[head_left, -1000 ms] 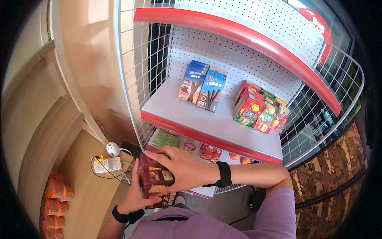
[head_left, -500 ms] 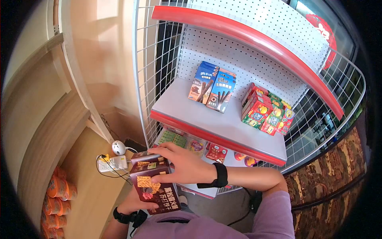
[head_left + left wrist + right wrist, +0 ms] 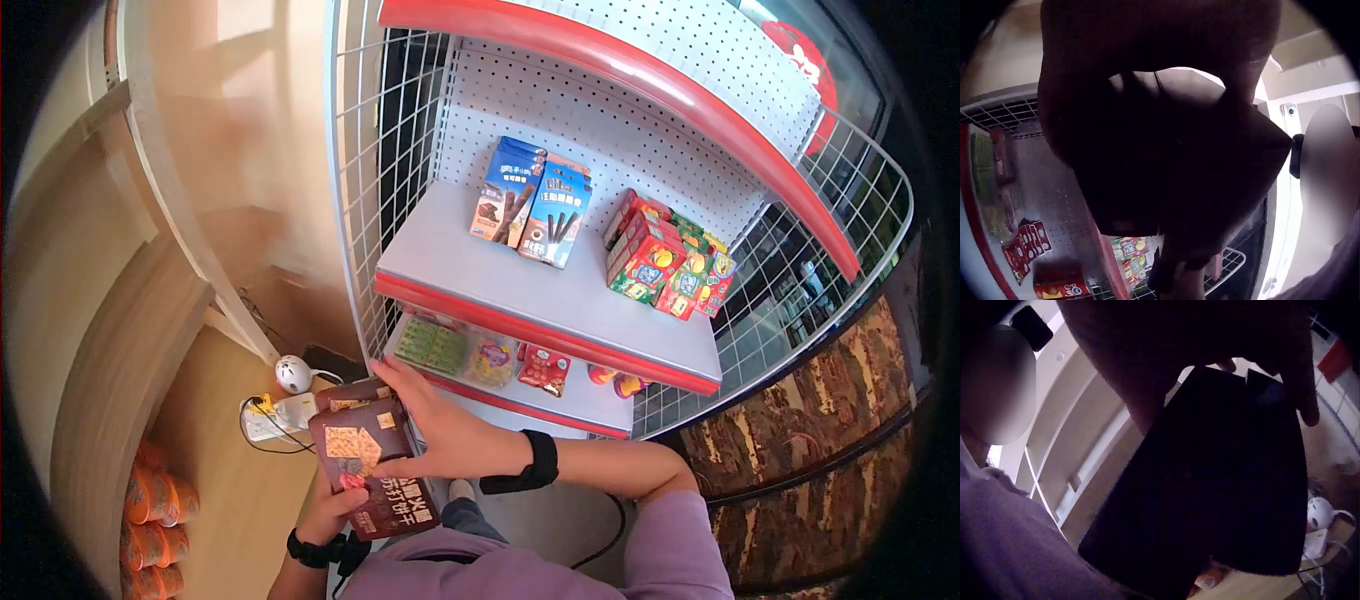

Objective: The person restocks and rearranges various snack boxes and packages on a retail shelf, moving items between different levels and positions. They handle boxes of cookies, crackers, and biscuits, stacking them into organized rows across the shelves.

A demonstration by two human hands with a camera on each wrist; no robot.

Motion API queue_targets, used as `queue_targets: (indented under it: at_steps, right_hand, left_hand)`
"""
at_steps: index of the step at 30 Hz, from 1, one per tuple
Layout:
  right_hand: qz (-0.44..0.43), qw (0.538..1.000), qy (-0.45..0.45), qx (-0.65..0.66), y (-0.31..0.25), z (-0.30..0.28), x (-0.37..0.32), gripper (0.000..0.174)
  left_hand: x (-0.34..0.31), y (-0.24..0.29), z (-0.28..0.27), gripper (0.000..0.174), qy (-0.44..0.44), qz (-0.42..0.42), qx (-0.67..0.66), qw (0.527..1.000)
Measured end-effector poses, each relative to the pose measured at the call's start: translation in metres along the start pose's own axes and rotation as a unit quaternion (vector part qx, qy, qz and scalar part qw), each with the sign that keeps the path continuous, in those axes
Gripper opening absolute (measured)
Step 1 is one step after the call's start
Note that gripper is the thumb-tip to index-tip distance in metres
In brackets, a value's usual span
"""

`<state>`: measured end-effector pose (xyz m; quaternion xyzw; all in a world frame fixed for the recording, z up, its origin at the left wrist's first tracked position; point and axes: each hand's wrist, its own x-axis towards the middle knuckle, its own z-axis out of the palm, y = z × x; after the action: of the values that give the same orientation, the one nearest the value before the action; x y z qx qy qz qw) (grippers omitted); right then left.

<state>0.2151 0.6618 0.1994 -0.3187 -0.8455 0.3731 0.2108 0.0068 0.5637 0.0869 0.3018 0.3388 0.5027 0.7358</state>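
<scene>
Both hands hold a pair of dark maroon cracker boxes (image 3: 385, 508), stacked one behind the other low in front of the body. A cracker picture and pale lettering show on the front box's face. My left hand (image 3: 325, 508) grips them from the lower left, its thumb across the front. Over the upper right side lies my right hand (image 3: 450, 435), thumb on the front face and fingers reaching round the top edge. In both wrist views the boxes (image 3: 1166, 181) (image 3: 1210, 475) appear only as dark shapes.
Ahead stands a shelf rack (image 3: 480, 265) with red edges and wire sides. Blue biscuit-stick boxes (image 3: 555, 215) and red-green boxes (image 3: 650, 260) stand on its middle shelf. Green packs (image 3: 430, 345) and a red bag (image 3: 545, 370) lie below. A power strip (image 3: 280, 418) sits at left.
The boxes have turned from showing their narrow ends to showing the front face. The right thumb has shifted over that face, and both hands keep hold. The head view has shifted slightly.
</scene>
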Motion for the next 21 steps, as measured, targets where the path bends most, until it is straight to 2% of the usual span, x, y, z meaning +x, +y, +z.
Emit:
queue_targets:
  at_steps: [1, 2, 4, 7, 8, 10, 12, 14, 18, 21]
  right_hand:
    - [0.017, 1.0, 0.004, 0.005, 0.0, 0.003, 0.001, 0.113]
    - [0.02, 1.0, 0.004, 0.005, 0.003, 0.008, 0.002, 0.113]
    - [0.034, 0.991, 0.04, 0.125, 0.012, 0.017, 0.002, 0.115]
    - [0.059, 0.984, 0.034, 0.164, 0.012, 0.016, 0.004, 0.113]
    - [0.06, 0.984, 0.036, 0.163, 0.013, 0.015, 0.003, 0.113]
    - [0.014, 0.998, 0.045, 0.027, 0.014, 0.014, 0.0, 0.106]
    - [0.021, 0.999, 0.039, 0.027, 0.009, 0.008, -0.002, 0.104]
    - [0.028, 0.999, 0.03, 0.027, 0.009, 0.002, -0.004, 0.103]
    - [-0.004, 0.999, 0.004, 0.041, 0.02, -0.01, -0.004, 0.103]
    - [-0.033, 0.998, -0.018, 0.057, 0.026, -0.023, -0.005, 0.105]
  left_hand:
    - [-0.001, 0.0, -0.001, 0.096, 0.01, -0.004, -0.031, 0.999]
    - [-0.001, 0.0, -0.003, 0.094, 0.021, -0.009, -0.063, 0.998]
    - [0.0, 0.001, -0.001, 0.094, 0.021, -0.006, -0.073, 0.997]
    - [0.004, 0.001, -0.009, 0.094, -0.004, -0.013, -0.056, 0.998]
    - [0.005, 0.001, -0.014, 0.092, -0.028, -0.024, -0.029, 0.999]
    - [0.009, 0.004, -0.017, 0.091, -0.054, -0.044, -0.012, 0.997]
    - [0.013, 0.008, -0.006, 0.089, -0.08, -0.065, 0.007, 0.995]
    - [0.015, 0.01, 0.014, 0.086, -0.021, -0.017, 0.003, 1.0]
    - [0.016, 0.0, 0.026, 0.085, 0.024, -0.004, -0.012, 1.0]
    - [0.01, -0.003, 0.038, 0.082, 0.112, -0.013, -0.039, 0.993]
